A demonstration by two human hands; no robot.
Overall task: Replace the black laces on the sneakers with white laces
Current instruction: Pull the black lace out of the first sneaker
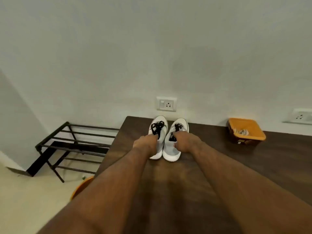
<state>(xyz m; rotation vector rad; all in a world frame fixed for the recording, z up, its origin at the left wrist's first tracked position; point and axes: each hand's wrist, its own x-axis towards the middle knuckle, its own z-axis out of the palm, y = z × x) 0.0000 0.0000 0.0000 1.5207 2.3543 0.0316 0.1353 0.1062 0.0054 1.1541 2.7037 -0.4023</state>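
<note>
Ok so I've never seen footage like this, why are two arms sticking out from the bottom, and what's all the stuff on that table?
There is one picture, from a wide-angle camera worn on a person's head, looking forward and down. That is why their own bare arms stretch out from the bottom edge. No machine is involved.

On the dark wooden table stand two white sneakers, side by side near the wall, both with black laces. The left hand reaches into the left sneaker; the right hand reaches into the right sneaker. Whether the fingers grip anything is hidden. To the right sits an orange tub holding what look like white laces. A black shoe rack stands on the floor.
</note>
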